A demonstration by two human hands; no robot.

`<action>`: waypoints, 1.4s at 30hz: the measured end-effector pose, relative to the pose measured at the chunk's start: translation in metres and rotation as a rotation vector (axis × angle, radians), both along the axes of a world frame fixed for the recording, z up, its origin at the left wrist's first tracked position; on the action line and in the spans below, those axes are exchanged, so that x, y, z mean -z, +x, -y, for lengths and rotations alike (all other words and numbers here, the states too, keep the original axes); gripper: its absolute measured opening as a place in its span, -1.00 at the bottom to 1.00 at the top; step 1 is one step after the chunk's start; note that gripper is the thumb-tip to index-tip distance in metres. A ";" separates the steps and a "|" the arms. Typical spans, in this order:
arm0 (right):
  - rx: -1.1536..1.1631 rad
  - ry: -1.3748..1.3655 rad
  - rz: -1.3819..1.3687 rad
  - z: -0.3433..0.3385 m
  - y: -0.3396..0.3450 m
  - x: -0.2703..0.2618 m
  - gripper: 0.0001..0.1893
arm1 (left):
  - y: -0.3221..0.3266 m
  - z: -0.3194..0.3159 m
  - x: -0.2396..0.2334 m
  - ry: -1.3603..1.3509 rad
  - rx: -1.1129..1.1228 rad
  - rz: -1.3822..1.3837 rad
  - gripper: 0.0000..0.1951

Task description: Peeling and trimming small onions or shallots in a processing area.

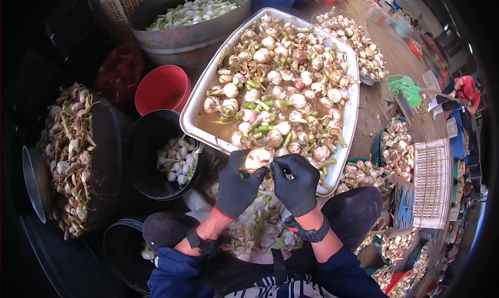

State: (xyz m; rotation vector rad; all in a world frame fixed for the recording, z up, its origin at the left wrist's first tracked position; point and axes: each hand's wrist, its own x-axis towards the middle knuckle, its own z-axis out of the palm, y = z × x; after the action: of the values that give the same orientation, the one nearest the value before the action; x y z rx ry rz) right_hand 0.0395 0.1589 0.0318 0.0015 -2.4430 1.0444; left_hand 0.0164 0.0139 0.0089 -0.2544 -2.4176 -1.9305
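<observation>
My left hand (238,185), in a black glove, holds a garlic bulb (258,160) over the near rim of a white tub (212,141). My right hand (296,183), gloved too, has thumb and forefinger pinched at the bulb's right edge; the fingertips are partly hidden. Many unpeeled garlic bulbs (273,78) with brown skins and cut green stems fill the tub, partly in murky brownish water. Below my hands, loose garlic skins (257,224) lie heaped between my knees.
On the left stand a black bucket (142,157) with peeled bulbs, a red bowl (161,89) and a heaped container of unpeeled garlic (74,157). A large metal tub (187,40) holds cleaned bulbs. To the right are a plastic crate (432,183), more garlic basins and a person in red (468,91).
</observation>
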 end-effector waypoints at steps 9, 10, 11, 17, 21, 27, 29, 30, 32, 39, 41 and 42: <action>-0.058 -0.087 0.019 -0.004 -0.004 0.003 -0.90 | -0.003 0.004 0.000 -0.039 0.056 -0.022 -0.54; -0.064 -0.115 0.043 -0.005 -0.003 0.003 -0.91 | -0.003 0.005 0.001 -0.052 0.071 -0.038 -0.54; -0.068 -0.141 0.068 -0.006 -0.002 0.002 -0.91 | -0.005 0.007 0.002 -0.064 0.087 -0.055 -0.55; -0.029 -0.312 0.192 -0.009 0.005 0.007 -0.94 | -0.008 0.014 0.003 0.012 0.177 0.157 -0.53; -0.028 -0.298 0.213 -0.020 0.011 0.027 -0.93 | -0.008 0.020 -0.005 0.087 0.233 0.285 -0.52; 0.244 -0.228 0.297 -0.054 0.009 0.068 -0.96 | -0.002 0.026 -0.009 0.100 0.377 0.143 -0.49; 0.174 -0.172 0.306 -0.060 0.009 0.066 -0.91 | -0.004 0.024 -0.007 0.038 0.405 -0.021 -0.47; 0.121 -0.161 0.253 -0.062 0.010 0.060 -0.88 | -0.005 0.024 -0.007 0.044 0.414 -0.079 -0.47; -0.056 -0.193 0.247 -0.066 0.012 0.042 -0.67 | -0.006 0.024 -0.008 0.150 0.448 0.058 -0.47; -0.423 -0.267 0.358 -0.045 0.021 -0.007 -0.44 | -0.004 0.028 -0.011 0.587 0.581 0.595 -0.39; -0.345 -0.307 0.333 -0.038 0.021 -0.008 -0.51 | -0.004 0.028 -0.007 0.656 0.586 0.726 -0.32; -0.319 -0.334 0.333 -0.037 0.021 -0.008 -0.55 | -0.004 0.027 -0.005 0.553 0.569 0.689 -0.30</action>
State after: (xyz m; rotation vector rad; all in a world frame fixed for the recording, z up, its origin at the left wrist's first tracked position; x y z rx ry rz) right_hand 0.0602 0.1956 0.0396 0.1201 -2.5792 1.7055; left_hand 0.0121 -0.0134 0.0139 -0.3118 -2.1062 -3.3113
